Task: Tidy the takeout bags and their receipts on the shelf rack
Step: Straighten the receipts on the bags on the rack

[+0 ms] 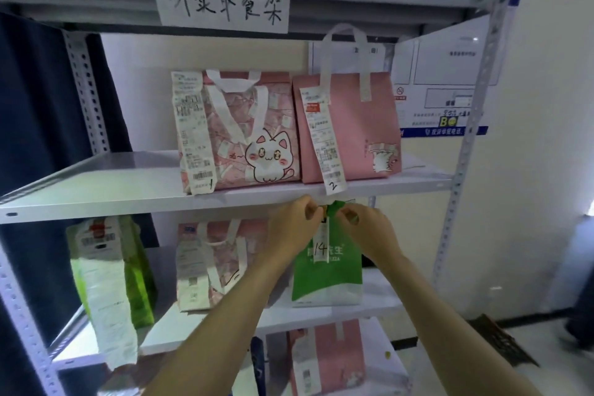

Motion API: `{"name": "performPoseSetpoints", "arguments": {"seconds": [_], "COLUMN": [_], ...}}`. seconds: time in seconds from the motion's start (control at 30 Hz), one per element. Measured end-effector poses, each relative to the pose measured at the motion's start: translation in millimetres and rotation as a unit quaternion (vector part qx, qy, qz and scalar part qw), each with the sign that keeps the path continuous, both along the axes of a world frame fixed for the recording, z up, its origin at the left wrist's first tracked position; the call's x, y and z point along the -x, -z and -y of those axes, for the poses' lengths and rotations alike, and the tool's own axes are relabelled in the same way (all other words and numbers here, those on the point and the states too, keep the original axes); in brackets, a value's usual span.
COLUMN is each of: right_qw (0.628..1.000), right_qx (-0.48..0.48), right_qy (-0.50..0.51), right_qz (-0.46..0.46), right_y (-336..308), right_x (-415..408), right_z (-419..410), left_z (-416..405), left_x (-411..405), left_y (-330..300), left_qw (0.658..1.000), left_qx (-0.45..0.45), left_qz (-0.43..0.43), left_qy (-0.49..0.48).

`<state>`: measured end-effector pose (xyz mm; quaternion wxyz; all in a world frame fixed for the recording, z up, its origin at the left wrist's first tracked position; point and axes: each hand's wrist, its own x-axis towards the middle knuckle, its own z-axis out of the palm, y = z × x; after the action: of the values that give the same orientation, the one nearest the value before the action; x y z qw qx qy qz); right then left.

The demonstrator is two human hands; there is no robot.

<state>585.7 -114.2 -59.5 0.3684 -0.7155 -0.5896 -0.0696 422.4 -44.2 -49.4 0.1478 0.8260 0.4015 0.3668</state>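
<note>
STEP: straighten green bag top | HANDS: left hand and right hand pinch its top, receipt 14 between | DONE: 2 bags above | LEFT: bags beside, below

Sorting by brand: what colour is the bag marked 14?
Green with a white bottom band, clearest in the head view.

Surroundings of the rack

A white-and-blue printed wall notice hangs at two o'clock on the cream painted wall; a dark navy curtain fills nine o'clock; a dark patterned floor mat lies at four o'clock.
</note>
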Motion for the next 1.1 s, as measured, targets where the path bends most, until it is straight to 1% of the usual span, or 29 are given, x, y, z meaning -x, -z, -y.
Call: {"name": "performPoseSetpoints", "arguments": {"seconds": [0.2,0.3,0.37,0.47,0.53,0.7,0.8,0.93,1.1], "right_qw": [0.999,0.998,0.996,0.990,0.987,0.973,0.965,0.959,0.952], "right_qx": [-0.016,0.002,0.020,0.064,0.083,0.084,0.091,0.122,0.147], "right_qy": [-0.037,-0.060,-0.091,-0.121,-0.138,-0.211,-0.245,-0.253,-0.268], "right_qz": [0.016,0.009,-0.001,-0.017,-0.025,-0.032,-0.033,-0.040,-0.028], "right_y": [-5,9,22,50,71,106,121,143,167], "right_x": [-17,-18,-13,4,22,88,134,198,275], "right_z": [-9,-17,-21,-27,-33,-45,-53,-63,-74], "left_z": [-4,-3,-1,4,2,4,8,6,-3], "left_x": [-27,-30,-26,-2,24,104,153,222,308], "left_y": [-6,-4,2,21,44,91,111,139,169], "left_qw": [0.993,0.985,0.984,0.991,0.992,0.987,0.982,0.976,0.969], "left_qx": [0.079,0.105,0.106,0.090,0.103,0.139,0.152,0.158,0.156], "left_qz": [0.083,0.129,0.135,0.098,0.077,0.055,0.056,0.039,-0.022], "left_qy": [0.017,0.040,0.042,0.029,0.008,-0.060,-0.095,-0.147,-0.190]}}
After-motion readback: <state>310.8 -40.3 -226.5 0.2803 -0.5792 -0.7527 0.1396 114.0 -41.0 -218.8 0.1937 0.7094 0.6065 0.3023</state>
